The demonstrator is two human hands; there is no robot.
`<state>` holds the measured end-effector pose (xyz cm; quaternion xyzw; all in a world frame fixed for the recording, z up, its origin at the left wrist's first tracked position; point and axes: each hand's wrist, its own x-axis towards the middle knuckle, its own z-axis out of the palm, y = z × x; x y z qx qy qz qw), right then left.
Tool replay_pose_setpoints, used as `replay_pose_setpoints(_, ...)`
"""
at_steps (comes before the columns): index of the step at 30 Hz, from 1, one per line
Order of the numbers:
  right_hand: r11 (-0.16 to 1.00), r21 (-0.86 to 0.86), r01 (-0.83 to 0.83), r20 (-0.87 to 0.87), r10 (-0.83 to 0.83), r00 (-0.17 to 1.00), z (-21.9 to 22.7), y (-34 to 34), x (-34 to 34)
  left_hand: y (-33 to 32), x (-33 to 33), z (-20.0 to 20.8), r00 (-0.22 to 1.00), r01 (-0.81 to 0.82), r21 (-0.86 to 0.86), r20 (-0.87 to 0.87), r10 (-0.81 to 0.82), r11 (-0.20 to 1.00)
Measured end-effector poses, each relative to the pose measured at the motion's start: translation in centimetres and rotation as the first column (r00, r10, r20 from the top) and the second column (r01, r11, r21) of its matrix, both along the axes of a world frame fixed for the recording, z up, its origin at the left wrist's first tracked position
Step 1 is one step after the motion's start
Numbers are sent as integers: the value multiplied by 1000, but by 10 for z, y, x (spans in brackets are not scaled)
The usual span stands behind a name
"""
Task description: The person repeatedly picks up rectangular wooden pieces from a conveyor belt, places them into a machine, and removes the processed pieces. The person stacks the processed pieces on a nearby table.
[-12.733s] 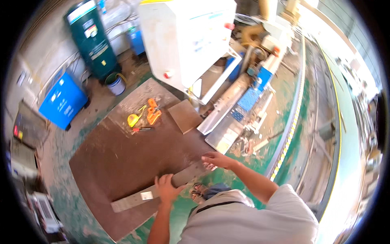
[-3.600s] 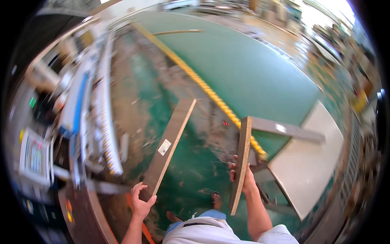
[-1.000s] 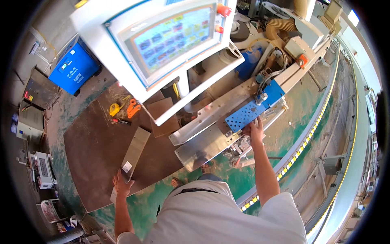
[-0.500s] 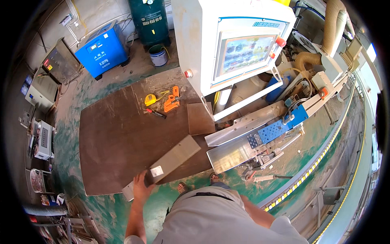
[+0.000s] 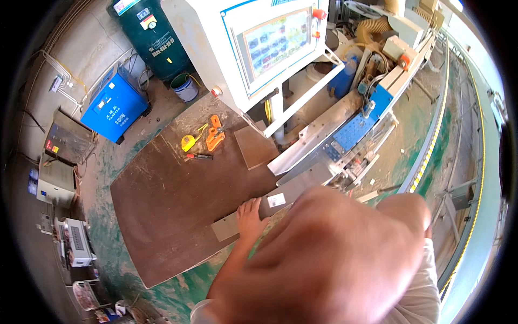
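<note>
A long, narrow grey-brown board [image 5: 299, 184] with a white label lies slanting from the brown tabletop [image 5: 167, 216] onto the metal bed of the machine. My left hand [image 5: 250, 217] grips it near its lower left part, fingers over the far edge and thumb to the right. Very close to the camera, my right hand [image 5: 324, 254] is raised as a big blurred shape. Its fingers cannot be made out, and it hides the space below the board's right end.
A white control cabinet [image 5: 199, 59] with a screen stands beyond the table. The blue plate [image 5: 353, 132] of the machine lies to the right. On the tabletop are a yellow tape measure [image 5: 188, 142], an orange tool [image 5: 215, 133], a red-and-black pen-like item [image 5: 199, 156] and a square brown panel [image 5: 254, 144].
The labelled board has moved right, its far end now over the machine bed. My left hand has moved right with it. My right hand has come up close to the camera. The view has turned.
</note>
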<state>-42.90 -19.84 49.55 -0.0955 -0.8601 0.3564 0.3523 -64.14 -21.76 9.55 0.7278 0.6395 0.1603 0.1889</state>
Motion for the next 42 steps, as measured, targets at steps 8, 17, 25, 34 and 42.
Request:
replay_pose_setpoints(8,999,30,35,131,-39,991,14,-24,1,-34,-50,14,989,-48,5,-138,48,999)
replay_pose_setpoints(17,982,-184,-50,132,75,988,-32,-6,66,-83,-164,-9,983,-163,-104,-103,152,981)
replay_pose_setpoints(25,68,-776,627,504,-530,682,-372,5,127,-73,-124,9,986,-163,-55,-53,160,985)
replay_pose_setpoints(34,-127,-983,136,186,-729,659,-423,33,104,-52,-76,2,986,-138,40,-87,141,990)
replay_pose_setpoints(42,-80,-986,143,157,-716,680,-443,56,101,-36,-57,0,994,-105,15,-21,105,994)
